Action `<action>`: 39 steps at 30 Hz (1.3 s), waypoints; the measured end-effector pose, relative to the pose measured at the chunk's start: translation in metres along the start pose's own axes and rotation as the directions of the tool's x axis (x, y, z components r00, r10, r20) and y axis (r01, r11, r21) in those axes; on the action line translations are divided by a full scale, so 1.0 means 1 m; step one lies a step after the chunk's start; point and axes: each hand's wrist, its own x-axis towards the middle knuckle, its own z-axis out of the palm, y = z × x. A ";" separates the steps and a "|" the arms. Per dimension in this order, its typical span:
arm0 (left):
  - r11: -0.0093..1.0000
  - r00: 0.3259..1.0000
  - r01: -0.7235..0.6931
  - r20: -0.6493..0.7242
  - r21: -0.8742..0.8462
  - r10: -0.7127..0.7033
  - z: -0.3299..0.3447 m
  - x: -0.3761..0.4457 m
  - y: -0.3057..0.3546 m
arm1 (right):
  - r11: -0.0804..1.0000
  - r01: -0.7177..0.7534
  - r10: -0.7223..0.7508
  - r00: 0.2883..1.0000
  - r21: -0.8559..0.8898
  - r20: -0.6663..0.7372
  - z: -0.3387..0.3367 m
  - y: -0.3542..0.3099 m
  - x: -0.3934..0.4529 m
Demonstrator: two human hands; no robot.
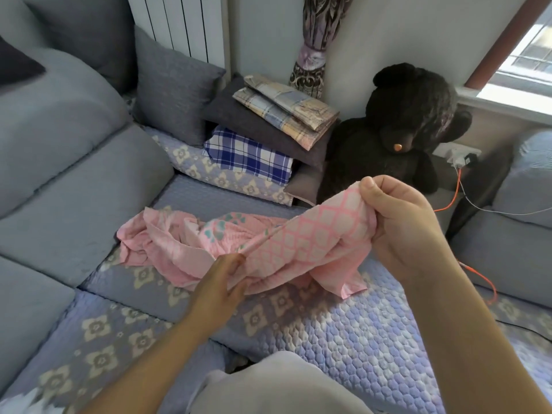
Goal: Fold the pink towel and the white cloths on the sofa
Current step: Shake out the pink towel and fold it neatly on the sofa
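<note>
Here, left hand (pixel 222 279) and right hand (pixel 400 228) pinching pink towel (pixel 298 237)

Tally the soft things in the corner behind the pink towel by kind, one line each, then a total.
Checked folded cloths: 2, a pale one on top of the stack and a blue one lower down.
Dark grey cushions in the stack: 1.
Upright grey cushions: 1.
Teddy bears: 1.
Total: 5
</note>
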 end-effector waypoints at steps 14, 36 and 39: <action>0.875 0.991 0.054 0.078 0.482 -0.104 -0.007 0.012 -0.086 | 0.957 0.199 -0.185 0.979 0.209 -0.083 0.004 -0.041 -0.012; 0.980 0.992 0.053 -0.124 0.190 -0.029 -0.079 -0.027 -0.006 | 0.872 -0.007 -0.326 0.736 -0.489 -0.593 -0.096 -0.010 0.117; 0.974 0.997 0.075 -0.007 0.212 -0.075 -0.089 -0.025 -0.008 | 0.838 -0.062 -0.318 0.750 -0.541 -0.579 -0.093 -0.006 0.119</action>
